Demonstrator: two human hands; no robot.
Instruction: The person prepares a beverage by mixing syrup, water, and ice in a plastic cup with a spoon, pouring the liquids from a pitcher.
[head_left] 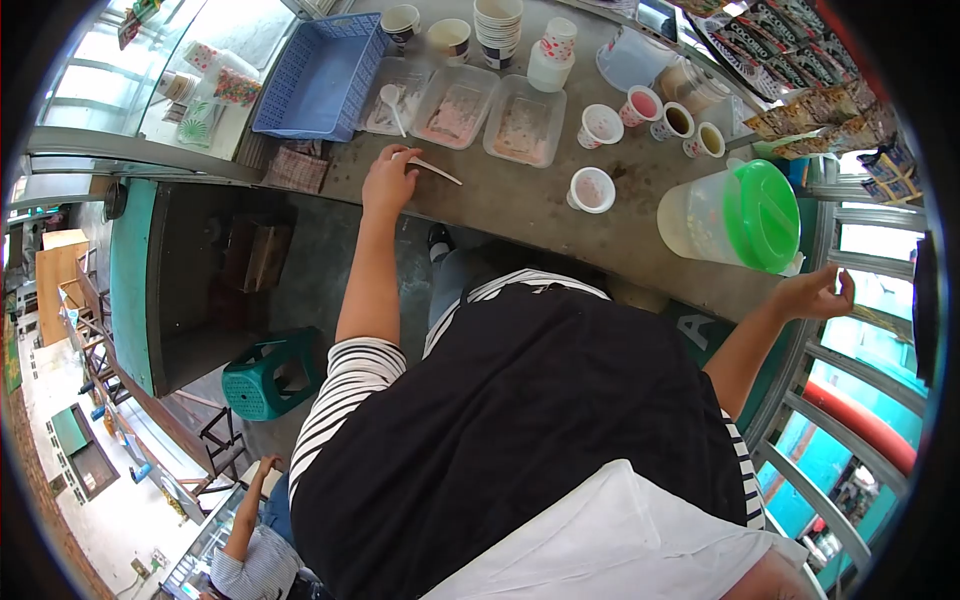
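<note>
My left hand (390, 180) is at the counter's front edge, its fingers closed on the end of a thin white stick-like utensil (438, 172). Just beyond it are clear plastic containers (455, 106) with pinkish residue, and a white spoon (393, 108) lies in the leftmost one. My right hand (822, 294) is off the counter's right end, fingers curled, near the window bars; whether it holds anything is too small to tell. Close to it, a clear pitcher with a green lid (765, 215) lies or leans on the counter. White cups (592, 190) stand in the middle, some with coloured contents.
A blue basket (325, 75) sits at the counter's back left, beside a folded cloth (297, 167). Stacked cups (498, 32) stand at the back. Sachets hang at upper right. A green stool (262, 385) is on the floor; another person (255, 555) is at lower left.
</note>
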